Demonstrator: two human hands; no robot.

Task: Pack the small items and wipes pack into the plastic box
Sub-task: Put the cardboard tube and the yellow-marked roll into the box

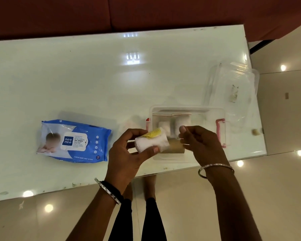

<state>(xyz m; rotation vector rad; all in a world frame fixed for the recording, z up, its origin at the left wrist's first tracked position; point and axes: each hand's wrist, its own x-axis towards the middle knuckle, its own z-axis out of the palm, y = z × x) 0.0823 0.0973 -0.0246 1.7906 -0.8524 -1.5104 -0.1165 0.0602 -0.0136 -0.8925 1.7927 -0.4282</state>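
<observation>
**White roll held over the open box, wipes pack still on the desk**

The left hand [129, 150] holds a small white roll [151, 141] with a yellow label on its upper side; its grip is closed around the roll, thumb below and fingers curled over the far end. The roll hangs above the left end of the clear plastic box [214, 112], which stands open close to the desk's near edge, toward the right-hand end. The right hand [201, 143] is just beside the roll, over the middle of the box; its grip is loosely curled with thumb and forefinger close together, and whether they pinch anything thin and clear cannot be told.

Inside the box lie a brown cardboard-coloured tube [175, 147] along the near wall and some white wrapped items [182, 121] toward the far wall, under a strip with a red line. A pink latch [221, 132] sits on the box's right end.

The clear lid [231, 84] rests near the desk's right edge, beyond the box. The blue wet wipes pack [73, 141] lies flat on the desk [94, 75], well to the left of the box and nearer the near edge. Each wrist carries a bangle.
</observation>
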